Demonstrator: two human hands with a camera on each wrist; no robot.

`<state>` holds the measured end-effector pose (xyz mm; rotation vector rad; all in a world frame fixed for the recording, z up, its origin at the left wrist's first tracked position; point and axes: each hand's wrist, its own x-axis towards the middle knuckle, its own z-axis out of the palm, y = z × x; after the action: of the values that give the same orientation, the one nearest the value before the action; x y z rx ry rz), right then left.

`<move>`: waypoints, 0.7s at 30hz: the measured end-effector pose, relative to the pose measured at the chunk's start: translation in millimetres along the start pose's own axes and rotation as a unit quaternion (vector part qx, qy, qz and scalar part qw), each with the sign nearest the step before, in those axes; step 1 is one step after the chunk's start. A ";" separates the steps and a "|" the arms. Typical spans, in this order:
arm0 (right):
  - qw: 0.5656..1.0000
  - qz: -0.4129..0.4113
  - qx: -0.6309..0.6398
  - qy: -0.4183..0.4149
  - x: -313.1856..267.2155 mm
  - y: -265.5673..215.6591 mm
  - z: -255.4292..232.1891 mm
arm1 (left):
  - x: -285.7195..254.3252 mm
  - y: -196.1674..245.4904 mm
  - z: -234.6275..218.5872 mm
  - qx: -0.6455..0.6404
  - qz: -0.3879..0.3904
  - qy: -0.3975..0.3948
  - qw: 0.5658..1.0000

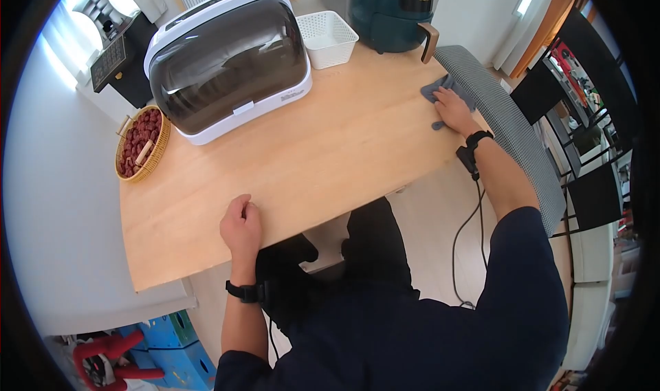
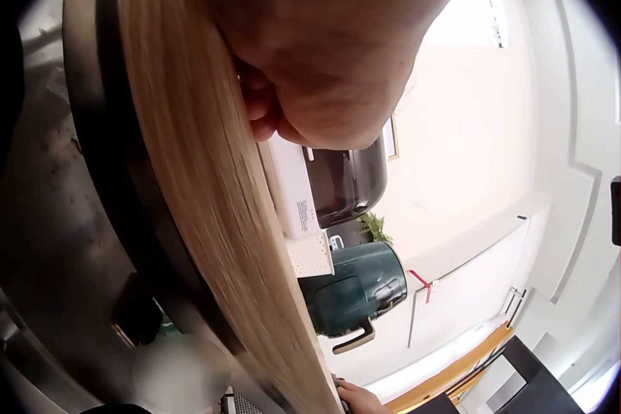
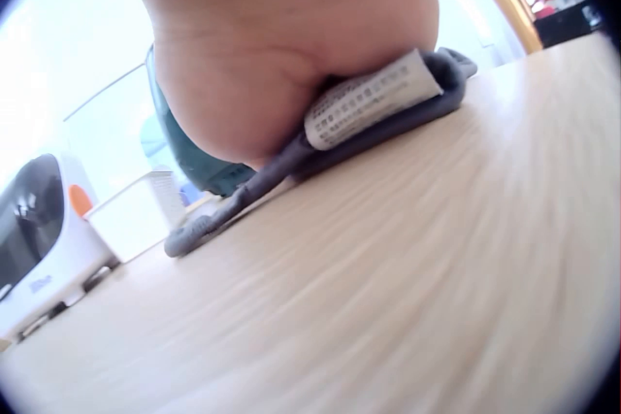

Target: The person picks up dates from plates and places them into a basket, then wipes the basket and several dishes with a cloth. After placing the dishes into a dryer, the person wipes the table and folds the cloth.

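At the table's right end, my right hand (image 1: 452, 110) lies over a grey cloth (image 1: 430, 90) and presses it to the wooden tabletop (image 1: 330, 143). Its fingers reach forward across the fabric. The right wrist view shows the heel of this hand on the folded cloth (image 3: 281, 169), with a white printed label (image 3: 374, 103) sticking out; the fingers are hidden there. My left hand (image 1: 240, 226) rests near the table's front edge, its fingers loosely curled and holding nothing. In the left wrist view, the hand (image 2: 320, 65) sits on the wood at the edge.
A white cabinet with a dark clear lid (image 1: 230, 61) stands at the back, beside a white basket (image 1: 328, 41) and a dark green air fryer (image 1: 388, 13). A wicker tray of red dates (image 1: 142, 143) sits at the left edge. A checked bench (image 1: 505, 116) adjoins the right side.
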<state>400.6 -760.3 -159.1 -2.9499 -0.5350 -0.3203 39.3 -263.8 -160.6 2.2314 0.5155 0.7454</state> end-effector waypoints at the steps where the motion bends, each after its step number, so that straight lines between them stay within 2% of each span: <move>1: 0.999 -0.029 0.020 0.009 -10.9 -17.3 1.1 | 0.0 0.3 0.2 -0.001 0.002 -0.001 1.000; 3: 0.994 -0.091 0.053 0.037 -33.6 -62.1 4.1 | 0.0 -2.2 2.1 0.010 0.012 0.006 1.000; 5: 0.964 -0.237 0.082 0.093 -55.1 -118.0 7.4 | -0.1 -6.4 3.4 0.007 0.023 0.010 1.000; 6: 0.958 -0.251 0.114 0.075 -76.7 -161.3 -10.2 | 0.0 -7.9 4.0 0.003 0.031 0.017 0.999; 7: 0.945 -0.277 0.134 0.110 -91.4 -191.0 2.8 | 0.0 -8.4 4.2 0.003 0.034 0.017 0.999; 8: 0.932 -0.307 0.162 0.107 -106.4 -224.5 1.2 | -0.3 -8.2 3.7 -0.002 0.024 0.014 1.000; 9: 0.935 -0.315 0.156 0.047 -121.9 -261.4 -18.3 | -0.6 -8.8 3.1 -0.007 0.013 0.012 1.000; 10: 0.920 -0.343 0.166 0.092 -135.7 -285.7 -11.8 | -0.5 -11.2 3.6 -0.006 0.016 0.013 1.000; 11: 0.907 -0.368 0.200 0.041 -146.2 -308.0 -24.6 | -0.2 -15.0 4.3 -0.016 0.016 0.017 1.000; 13: 0.891 -0.367 0.264 0.040 -168.0 -334.7 -15.8 | 0.1 -14.4 2.2 -0.026 0.019 0.019 0.999; 15: 0.883 -0.380 0.270 0.046 -174.9 -336.2 -18.4 | -0.3 -11.3 0.4 -0.039 -0.006 0.019 0.999; 17: 0.887 -0.373 0.266 0.054 -176.3 -315.6 -18.7 | -1.1 -11.3 0.4 -0.032 -0.007 0.019 0.999; 19: 0.901 -0.346 0.249 0.075 -175.9 -278.1 -27.7 | 1.3 -13.0 1.8 -0.029 -0.005 0.016 0.999; 21: 0.930 -0.293 0.191 0.117 -169.6 -219.2 -24.7 | 1.0 -16.7 4.4 -0.018 0.002 0.021 1.000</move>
<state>162.1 -617.0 -155.2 -2.2817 -1.2710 -0.5432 40.6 -254.4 -175.1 2.1888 0.5152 0.7992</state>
